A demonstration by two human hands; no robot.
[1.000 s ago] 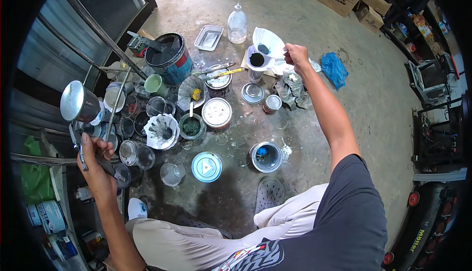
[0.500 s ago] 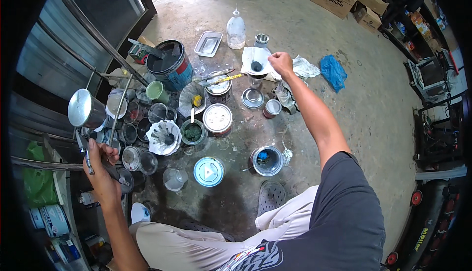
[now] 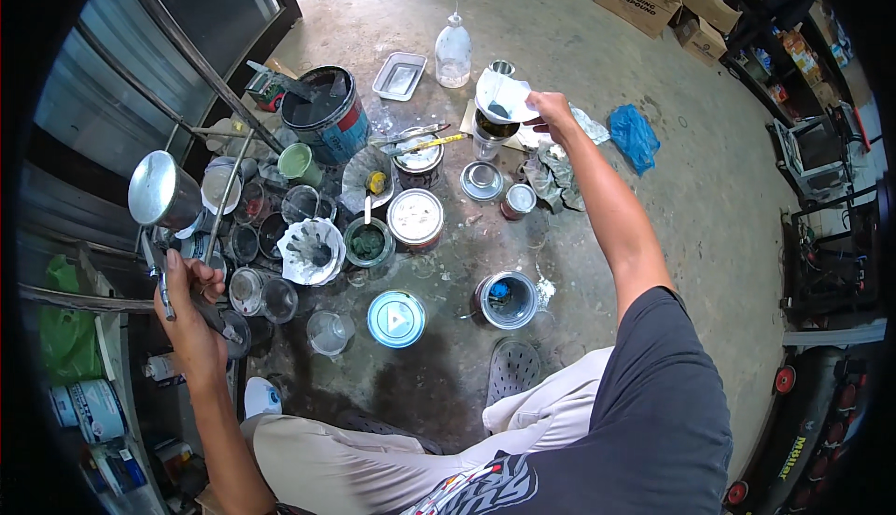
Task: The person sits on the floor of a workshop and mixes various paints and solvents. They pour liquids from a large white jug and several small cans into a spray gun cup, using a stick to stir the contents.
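My left hand [image 3: 192, 314] is wrapped round a spray gun [image 3: 161, 277], its round metal cup [image 3: 161, 190] uppermost, at the left beside a metal rail. With my right arm stretched far forward, my right hand [image 3: 553, 113] pinches the edge of a white paper strainer [image 3: 499, 88] with a dark wet patch inside. Just below the strainer stands a clear cup [image 3: 487, 148] with dark stuff near its top; whether the two touch I cannot tell. A crumpled rag [image 3: 557, 182] lies close to the right hand.
Paint cans and used cups crowd the floor at left, including a large bucket [image 3: 325, 118], a stained strainer [image 3: 311, 252] and a blue-lidded can [image 3: 396, 319]. An open can [image 3: 506, 300] stands near my foot. A clear bottle [image 3: 453, 53] and a metal tray [image 3: 400, 77] are farther off.
My right hand has raised and tilted the paper strainer, and the cup below it shows more. The left hand still holds the spray gun, nearly unmoved.
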